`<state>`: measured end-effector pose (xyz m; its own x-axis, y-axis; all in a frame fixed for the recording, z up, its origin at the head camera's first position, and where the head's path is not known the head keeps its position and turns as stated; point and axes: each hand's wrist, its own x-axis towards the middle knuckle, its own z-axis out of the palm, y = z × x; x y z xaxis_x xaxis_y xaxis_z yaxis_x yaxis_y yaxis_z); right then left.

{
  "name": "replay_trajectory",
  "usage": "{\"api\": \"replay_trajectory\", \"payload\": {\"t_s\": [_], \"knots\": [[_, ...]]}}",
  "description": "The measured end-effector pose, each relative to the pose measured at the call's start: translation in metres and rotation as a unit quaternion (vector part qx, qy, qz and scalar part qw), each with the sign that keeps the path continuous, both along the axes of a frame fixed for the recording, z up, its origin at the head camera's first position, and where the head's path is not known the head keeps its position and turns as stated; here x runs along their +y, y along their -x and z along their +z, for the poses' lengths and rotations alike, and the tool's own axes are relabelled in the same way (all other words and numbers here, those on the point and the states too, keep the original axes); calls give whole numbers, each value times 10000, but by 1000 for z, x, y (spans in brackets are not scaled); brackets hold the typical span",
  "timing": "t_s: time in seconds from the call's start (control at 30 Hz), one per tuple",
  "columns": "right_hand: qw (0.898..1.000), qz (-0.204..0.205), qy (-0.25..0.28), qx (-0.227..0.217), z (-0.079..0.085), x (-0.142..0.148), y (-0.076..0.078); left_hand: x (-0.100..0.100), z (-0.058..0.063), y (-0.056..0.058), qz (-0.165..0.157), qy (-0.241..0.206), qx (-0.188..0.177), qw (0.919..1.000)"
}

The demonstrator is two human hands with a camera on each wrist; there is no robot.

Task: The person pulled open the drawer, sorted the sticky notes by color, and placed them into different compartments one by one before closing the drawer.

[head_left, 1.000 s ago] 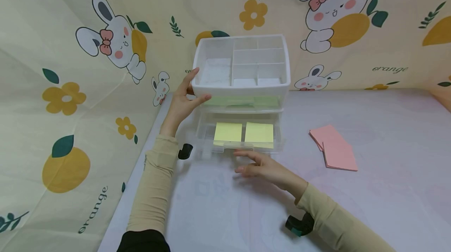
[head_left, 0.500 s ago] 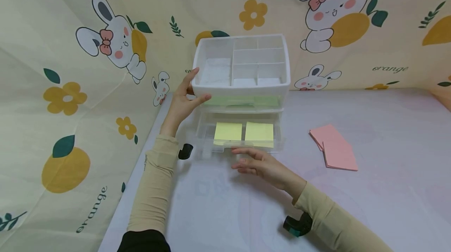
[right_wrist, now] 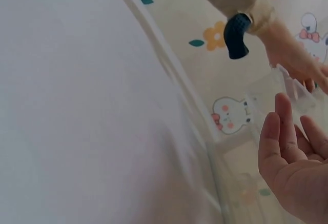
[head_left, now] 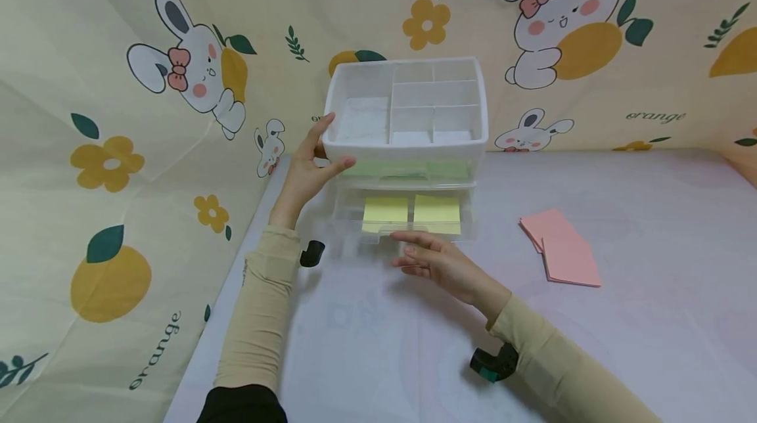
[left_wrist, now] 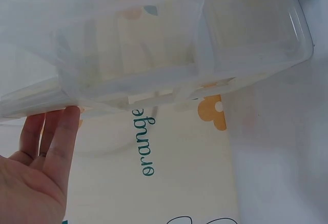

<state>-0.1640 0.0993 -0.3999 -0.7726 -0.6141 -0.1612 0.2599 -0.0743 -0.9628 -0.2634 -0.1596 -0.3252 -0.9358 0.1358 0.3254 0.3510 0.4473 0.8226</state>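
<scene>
A white desktop organizer [head_left: 408,150] with a divided top tray and clear drawers stands at the back. Its lower drawer [head_left: 467,229] is partly out, with two yellow sticky note pads [head_left: 436,213] inside. Green pads [head_left: 408,170] show through the upper drawer's front. My left hand [head_left: 307,170] holds the organizer's left front corner, thumb at the front and fingers along the side. In the left wrist view, its fingers [left_wrist: 59,142] lie against the clear plastic. My right hand [head_left: 446,265], fingers loosely extended, has its fingertips at the lower drawer's front edge.
Two pink sticky note pads [head_left: 562,245] overlap on the white table [head_left: 662,331] to the right. A patterned cloth [head_left: 367,9] with rabbits and oranges hangs behind the organizer and along the left side.
The lower drawer has slid back some way into the organizer, its yellow pads with it. My right hand has moved forward along with it, while my left hand has stayed put.
</scene>
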Motion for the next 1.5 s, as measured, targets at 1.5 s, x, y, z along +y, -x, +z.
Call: {"api": "replay_trajectory", "payload": {"t_s": [1.5], "knots": [[9942, -902, -252, -533, -4, -11, 55, 2, 5, -6, -30, -78, 31, 10000]]}}
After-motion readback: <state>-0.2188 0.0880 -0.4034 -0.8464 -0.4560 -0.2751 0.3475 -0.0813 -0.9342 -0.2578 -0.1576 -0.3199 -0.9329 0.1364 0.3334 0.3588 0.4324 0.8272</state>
